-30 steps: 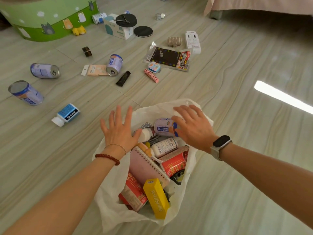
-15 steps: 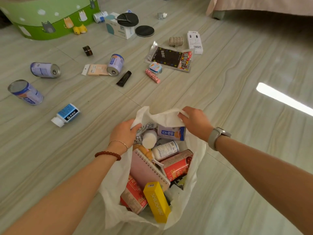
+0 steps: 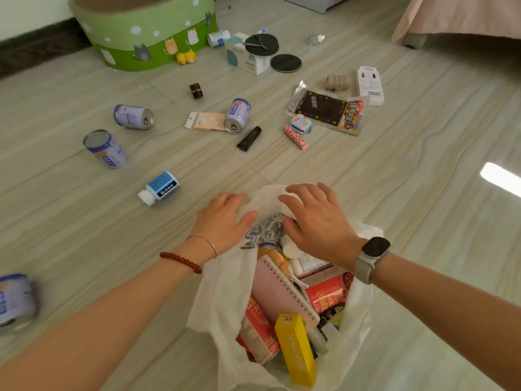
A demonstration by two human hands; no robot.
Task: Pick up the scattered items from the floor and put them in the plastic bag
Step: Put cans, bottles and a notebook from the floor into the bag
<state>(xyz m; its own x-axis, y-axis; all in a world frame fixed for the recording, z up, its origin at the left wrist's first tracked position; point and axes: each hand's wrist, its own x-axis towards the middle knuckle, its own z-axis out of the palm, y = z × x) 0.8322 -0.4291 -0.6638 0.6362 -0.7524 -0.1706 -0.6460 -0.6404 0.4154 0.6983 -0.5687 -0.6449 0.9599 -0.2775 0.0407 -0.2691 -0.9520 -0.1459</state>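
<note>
Left hand (image 3: 225, 215), fingers curled over the far rim of the white plastic bag (image 3: 220, 292), gripping the film with the thumb on the inner side. Right hand (image 3: 315, 221), fingers spread and only slightly bent, lying palm-down on the bunched far edge of the same bag; whether any film is pinched beneath it cannot be told. The bag stands open on the tiled floor (image 3: 423, 193) between the two forearms.

Inside the bag: a pink spiral notebook (image 3: 279, 292), a yellow carton (image 3: 296, 351) at the near edge, red packets (image 3: 327, 292) on either side of the notebook, and a white bottle (image 3: 307, 265) partly hidden under the right wrist.

Still on the floor, beyond the bag: a small blue-labelled white bottle (image 3: 159, 188) on its side, nearest the left hand; three drink cans (image 3: 105, 149) lying to the left and centre, and a fourth, blurred, at the left edge; a black tube (image 3: 249, 138); a pink patterned tube (image 3: 295, 141); a flat black snack packet (image 3: 328, 111); a roll of tape (image 3: 337, 81); a white box (image 3: 246, 57) with a black disc on top.

At the back, a green round tub (image 3: 149, 32) printed with cats.
</note>
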